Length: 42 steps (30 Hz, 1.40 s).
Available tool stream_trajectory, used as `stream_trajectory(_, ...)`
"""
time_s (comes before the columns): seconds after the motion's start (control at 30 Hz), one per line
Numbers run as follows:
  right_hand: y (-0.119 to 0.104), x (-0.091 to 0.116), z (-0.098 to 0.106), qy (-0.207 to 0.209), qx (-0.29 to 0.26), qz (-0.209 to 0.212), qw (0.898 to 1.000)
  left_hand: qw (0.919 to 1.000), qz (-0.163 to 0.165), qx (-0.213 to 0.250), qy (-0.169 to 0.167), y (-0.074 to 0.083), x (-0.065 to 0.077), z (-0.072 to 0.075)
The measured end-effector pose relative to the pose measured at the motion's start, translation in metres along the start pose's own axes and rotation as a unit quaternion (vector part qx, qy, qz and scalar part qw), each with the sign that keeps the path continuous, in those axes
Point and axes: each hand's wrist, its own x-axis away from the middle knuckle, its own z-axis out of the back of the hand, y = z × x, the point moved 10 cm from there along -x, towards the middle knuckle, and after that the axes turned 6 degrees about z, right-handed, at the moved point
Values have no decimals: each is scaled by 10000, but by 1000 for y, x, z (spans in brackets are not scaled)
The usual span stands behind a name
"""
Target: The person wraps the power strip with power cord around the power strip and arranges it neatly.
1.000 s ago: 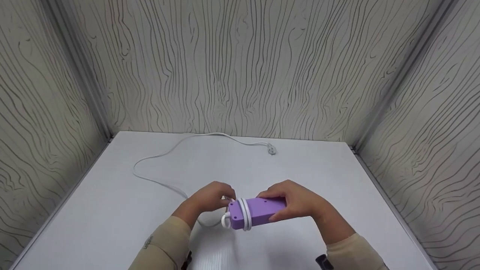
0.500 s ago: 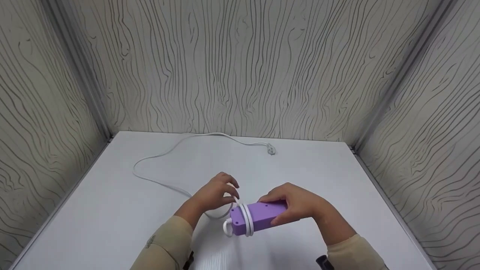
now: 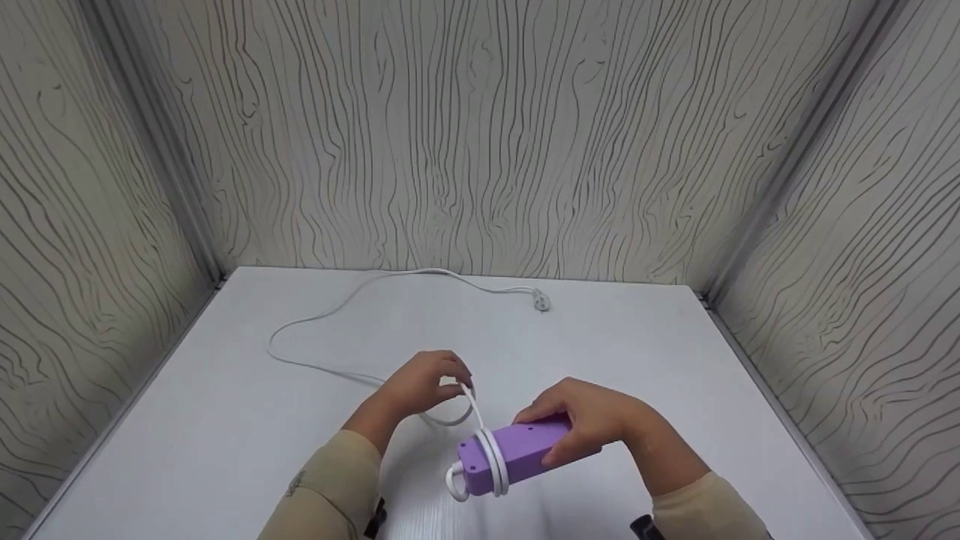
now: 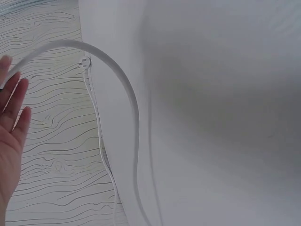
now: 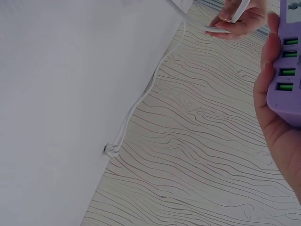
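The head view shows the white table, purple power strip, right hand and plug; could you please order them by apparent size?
1. White table
2. Purple power strip and right hand, too alike to rank
3. Plug, smallest

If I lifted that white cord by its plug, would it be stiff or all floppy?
Mostly floppy, I'd guess: the cord lies in loose bends on the table and wraps round the purple power strip. It may be a bit springy, since it arcs smoothly near the left hand. The plug looks small, so it would probably feel light.
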Motion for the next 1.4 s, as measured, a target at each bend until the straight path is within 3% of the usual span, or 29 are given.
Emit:
stream_trajectory(0.23, 7, 2, -4, -124, -208, -179, 9995, 9989, 447, 169, -15, -4, 0, -2)
stream_trajectory(0.47, 8, 3, -9, -339, -288, -247, 9987, 9979, 77, 437, 468, 3, 0, 7)
stream_trajectory(0.7, 15, 4, -14, -397, -275, -476, 9977, 9951, -162, 652, 727, 10, -1, 13)
stream_trajectory(0.97, 27, 6, -20, -499, -244, -865, 9947, 9911, 51, 1271, 397, 18, -5, 11)
stream_trajectory(1.07, 30, 6, -22, -536, -159, -950, 9939, 9896, -55, 1407, 304, 25, -7, 11)
stream_trajectory(1.23, 37, 7, -20, -407, 113, -1325, 9903, 9902, -176, 1348, 308, 34, -9, 14)
stream_trajectory(1.4, 49, 10, -13, -8, 503, -1831, 9818, 9922, -367, 1079, 503, 43, -11, 20)
